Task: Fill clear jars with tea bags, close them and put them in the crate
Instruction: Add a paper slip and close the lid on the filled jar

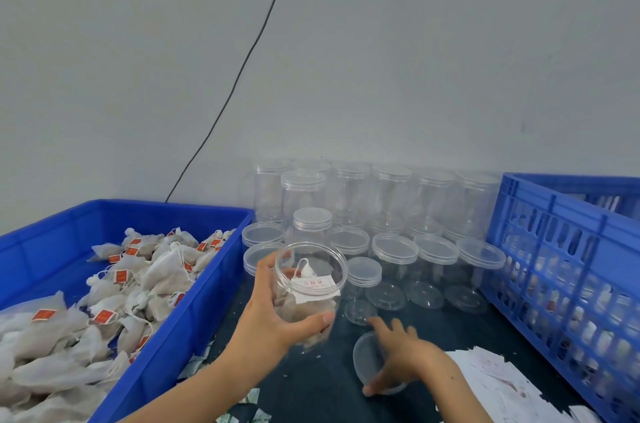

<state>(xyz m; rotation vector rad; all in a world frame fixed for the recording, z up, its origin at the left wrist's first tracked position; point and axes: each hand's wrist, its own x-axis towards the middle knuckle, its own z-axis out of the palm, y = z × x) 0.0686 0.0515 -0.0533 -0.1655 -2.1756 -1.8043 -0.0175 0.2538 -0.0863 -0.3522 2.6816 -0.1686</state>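
The slatted blue crate stands at the right of the table, well apart from the jar. The left hand wraps that open, tilted jar, held above the table; thin clear plastic, probably light, slick and squashy, best gripped round the wall. The right hand pinches the lid at its rim on the table.

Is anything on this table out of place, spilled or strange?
Mostly orderly. Small torn paper scraps lie scattered on the dark table beside the blue bin of tea bags, and the paper slips by the crate lie in a loose, uneven heap. Nothing looks damaged.
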